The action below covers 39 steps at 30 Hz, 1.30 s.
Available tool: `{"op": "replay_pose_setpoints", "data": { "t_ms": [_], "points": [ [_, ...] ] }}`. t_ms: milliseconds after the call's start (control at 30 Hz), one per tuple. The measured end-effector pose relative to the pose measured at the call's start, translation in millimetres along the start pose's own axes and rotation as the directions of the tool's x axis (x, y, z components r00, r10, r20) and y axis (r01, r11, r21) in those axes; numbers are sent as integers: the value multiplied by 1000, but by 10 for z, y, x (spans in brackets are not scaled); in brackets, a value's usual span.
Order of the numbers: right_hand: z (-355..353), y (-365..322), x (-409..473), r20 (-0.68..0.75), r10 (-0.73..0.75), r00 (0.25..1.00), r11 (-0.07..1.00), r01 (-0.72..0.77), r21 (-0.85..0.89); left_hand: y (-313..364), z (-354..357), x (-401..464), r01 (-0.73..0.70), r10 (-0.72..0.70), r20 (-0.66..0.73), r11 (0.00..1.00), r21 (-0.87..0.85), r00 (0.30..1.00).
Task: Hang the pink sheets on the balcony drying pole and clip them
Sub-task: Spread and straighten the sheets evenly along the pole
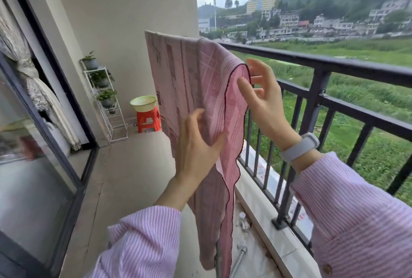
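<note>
The black balcony railing point(334, 63) runs along the right. A pink sheet point(196, 90) hangs draped in front of it, folded over at the top, its support hidden. The left hand point(196, 144) pinches the sheet's hanging fold; the right hand point(263, 97), fingers spread, touches its dark-trimmed edge without closing its grip.

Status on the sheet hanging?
Left hand pinching pink sheet; right hand open at its edge. Sheet draped high. No clips visible.

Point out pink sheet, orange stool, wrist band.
pink sheet point(189, 81): head view, draped upper panel.
orange stool point(149, 121): head view, front of seat and legs.
wrist band point(299, 147): head view, strap on right wrist.
</note>
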State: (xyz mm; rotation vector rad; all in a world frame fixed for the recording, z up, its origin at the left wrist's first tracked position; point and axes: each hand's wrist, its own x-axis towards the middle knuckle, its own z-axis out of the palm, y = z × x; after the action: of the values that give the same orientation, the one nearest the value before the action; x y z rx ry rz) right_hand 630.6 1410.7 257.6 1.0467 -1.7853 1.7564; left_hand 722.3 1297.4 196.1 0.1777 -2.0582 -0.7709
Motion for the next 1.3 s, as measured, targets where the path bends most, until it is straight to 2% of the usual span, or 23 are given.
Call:
{"op": "replay_pose_setpoints", "data": {
  "t_ms": [100, 167, 300, 400, 500, 600, 700, 767, 833, 900, 933, 1133, 1233, 1300],
  "points": [
    [100, -182, 236, 23, -27, 999, 987, 30, -157, 153, 80, 260, 30, -29, -18, 998, 60, 999],
    [167, -190, 315, -4, -76, 997, 950, 72, -304, 141, 141, 308, 38, -36, -60, 999, 31, 998],
    [140, -166, 351, -165, -204, 965, 936, 142, -323, 26, 126, 305, -73, 64, -113, 995, -74, 991],
    [158, -184, 320, -215, -256, 942, 928, 178, -326, -26, 40, 339, -161, 161, -9, 979, -125, 987],
    [240, -176, 236, -167, -252, 953, 904, 170, -391, -159, -47, 414, -275, 294, 149, 952, -138, 944],
    [360, -275, 193, -123, -402, 908, 794, 278, -541, -348, -135, 565, -265, 290, 133, 947, -181, 948],
    [592, -433, 253, 24, -547, 837, 554, 384, -739, -575, -245, 806, -230, 252, 143, 961, -150, 957],
    [853, -472, 324, 204, -468, 860, 334, 386, -860, -775, -329, 1004, -222, 237, 168, 969, -105, 957],
    [1137, -451, 429, 330, -269, 905, 119, 371, -921, -1019, -422, 1210, -220, 228, 185, 974, -63, 956],
    [1381, -408, 584, 341, -46, 939, -58, 338, -939, -1283, -527, 1413, -220, 222, 186, 975, -31, 957],
    [1482, -365, 676, 318, 32, 947, -109, 320, -941, -1406, -584, 1514, -225, 225, 192, 974, -21, 955],
    [1998, -135, 1079, 75, 167, 983, -196, 108, -975, -1931, -740, 2146, -316, 306, 259, 949, -3, 916],
    [2217, -8, 1200, 20, 208, 978, -246, 72, -967, -2083, -636, 2441, -342, 335, 304, 939, -31, 892],
    [2294, 75, 1285, -8, 212, 977, -236, 43, -971, -2114, -507, 2627, -379, 378, 338, 923, -66, 862]
  ]
}}
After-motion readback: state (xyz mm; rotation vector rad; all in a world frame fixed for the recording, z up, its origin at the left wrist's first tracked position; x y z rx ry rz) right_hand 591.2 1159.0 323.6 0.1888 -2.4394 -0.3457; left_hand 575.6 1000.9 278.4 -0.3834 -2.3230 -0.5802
